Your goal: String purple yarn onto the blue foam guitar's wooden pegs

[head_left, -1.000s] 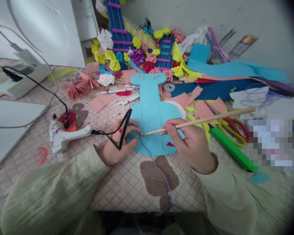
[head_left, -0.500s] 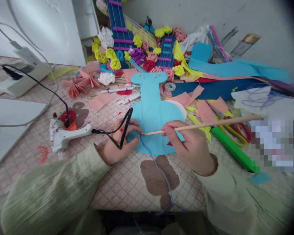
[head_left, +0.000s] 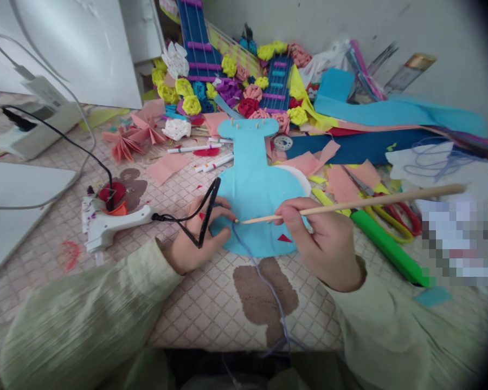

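A light-blue guitar-shaped cutout (head_left: 256, 184) lies flat, with small wooden pegs at its top. My left hand (head_left: 197, 233) rests at its lower left edge, fingers curved, thumb apart from the index finger. By those fingertips stands a small wooden peg (head_left: 236, 221), and purple yarn (head_left: 264, 276) runs from beside it toward the table's front edge. Pinched in my right hand (head_left: 321, 238) is a tapered wooden chopstick (head_left: 358, 204), its thin end pointing left, just short of the peg. A black angular loop (head_left: 205, 216) crosses in front of my left hand.
A white glue gun (head_left: 114, 227) with a black cord lies at left, near a power strip (head_left: 36, 130). Scissors (head_left: 390, 211) and a green box cutter (head_left: 390, 249) lie at right. Paper scraps, markers and crepe flowers (head_left: 228, 92) crowd the back.
My right hand has moved slightly right with the chopstick, so its tip has drawn back from the peg. A red paper scrap on the cutout shows more fully. My left hand stays put.
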`<control>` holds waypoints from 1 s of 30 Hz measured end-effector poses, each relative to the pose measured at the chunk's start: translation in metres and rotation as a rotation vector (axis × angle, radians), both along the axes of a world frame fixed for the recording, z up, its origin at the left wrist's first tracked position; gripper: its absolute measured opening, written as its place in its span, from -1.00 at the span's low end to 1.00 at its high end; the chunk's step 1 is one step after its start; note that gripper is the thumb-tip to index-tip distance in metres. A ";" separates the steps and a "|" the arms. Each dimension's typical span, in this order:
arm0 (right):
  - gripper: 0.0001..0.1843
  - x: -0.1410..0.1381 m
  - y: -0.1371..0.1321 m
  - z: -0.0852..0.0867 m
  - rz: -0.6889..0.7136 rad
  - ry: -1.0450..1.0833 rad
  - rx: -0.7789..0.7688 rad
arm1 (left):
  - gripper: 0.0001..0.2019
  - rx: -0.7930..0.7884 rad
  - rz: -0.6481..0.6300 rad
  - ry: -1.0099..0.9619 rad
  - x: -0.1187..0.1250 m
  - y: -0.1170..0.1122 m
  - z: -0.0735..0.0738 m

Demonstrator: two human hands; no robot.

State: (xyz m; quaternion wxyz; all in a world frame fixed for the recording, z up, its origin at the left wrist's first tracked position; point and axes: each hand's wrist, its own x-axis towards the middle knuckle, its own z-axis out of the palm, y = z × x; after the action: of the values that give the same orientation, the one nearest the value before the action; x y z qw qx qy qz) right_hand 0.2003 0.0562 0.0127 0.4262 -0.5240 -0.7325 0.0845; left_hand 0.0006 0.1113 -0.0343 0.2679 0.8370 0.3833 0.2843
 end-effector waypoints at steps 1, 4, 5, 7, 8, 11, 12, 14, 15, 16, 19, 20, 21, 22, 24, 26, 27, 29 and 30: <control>-0.84 0.000 0.000 0.000 0.008 0.007 -0.005 | -0.84 0.001 0.000 0.006 0.000 0.000 0.000; -0.84 0.000 0.001 -0.002 0.019 0.018 -0.024 | -0.85 0.003 0.002 0.008 0.000 0.000 0.001; -0.84 0.000 0.001 -0.003 0.019 0.021 -0.030 | -0.85 0.003 0.001 0.003 0.001 0.000 0.001; -0.84 0.000 0.001 -0.004 0.021 0.024 -0.037 | -0.83 0.003 -0.006 -0.004 0.001 -0.001 0.000; -0.84 0.000 0.001 -0.004 0.023 0.024 -0.040 | -0.83 0.005 -0.009 -0.006 0.001 -0.001 0.000; -0.83 -0.001 0.001 -0.005 0.029 0.023 -0.060 | -0.82 0.013 -0.011 -0.013 0.000 0.000 -0.001; -0.82 -0.001 0.001 -0.005 0.031 0.023 -0.066 | -0.82 0.012 -0.011 -0.016 0.000 0.000 -0.002; -0.82 -0.002 0.001 -0.004 0.031 0.019 -0.075 | -0.82 0.010 -0.008 -0.024 0.000 0.000 -0.002; -0.81 -0.002 0.000 -0.004 0.031 0.013 -0.079 | -0.83 0.010 -0.004 -0.026 0.000 0.000 -0.002; -0.81 -0.002 0.000 -0.003 0.031 0.007 -0.079 | -0.83 0.011 -0.001 -0.024 0.000 0.000 -0.002; -0.81 -0.002 0.000 -0.002 0.026 0.000 -0.078 | -0.83 0.016 0.000 -0.013 0.000 0.000 -0.001; -0.81 -0.001 -0.001 -0.002 0.025 0.005 -0.080 | -0.82 0.013 -0.001 -0.006 0.000 0.000 -0.001; -0.81 -0.001 -0.001 -0.002 0.021 0.010 -0.082 | -0.82 0.009 -0.003 0.001 0.000 -0.001 -0.001; -0.81 0.000 -0.001 -0.001 0.012 0.016 -0.077 | -0.81 0.011 -0.006 0.004 0.000 -0.001 -0.002; -0.81 0.001 -0.001 -0.001 -0.008 0.017 -0.065 | -0.81 0.011 -0.011 0.008 0.000 -0.001 -0.002; -0.81 0.002 0.000 0.000 -0.019 0.012 -0.055 | -0.81 0.012 -0.011 -0.001 0.000 -0.001 -0.002; -0.81 0.002 0.000 0.000 -0.017 0.011 -0.053 | -0.82 0.010 -0.011 -0.007 0.000 -0.001 -0.002; -0.82 0.002 0.000 0.000 -0.006 0.012 -0.047 | -0.82 0.007 -0.012 -0.023 0.000 -0.001 -0.001; -0.82 0.002 0.000 0.000 -0.002 0.013 -0.041 | -0.82 0.010 -0.015 -0.031 0.000 -0.001 -0.001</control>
State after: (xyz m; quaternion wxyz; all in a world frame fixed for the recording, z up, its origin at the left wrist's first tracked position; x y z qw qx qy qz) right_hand 0.2027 0.0559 0.0125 0.4201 -0.5327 -0.7275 0.1026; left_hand 0.0010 0.1102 -0.0353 0.2717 0.8366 0.3714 0.2971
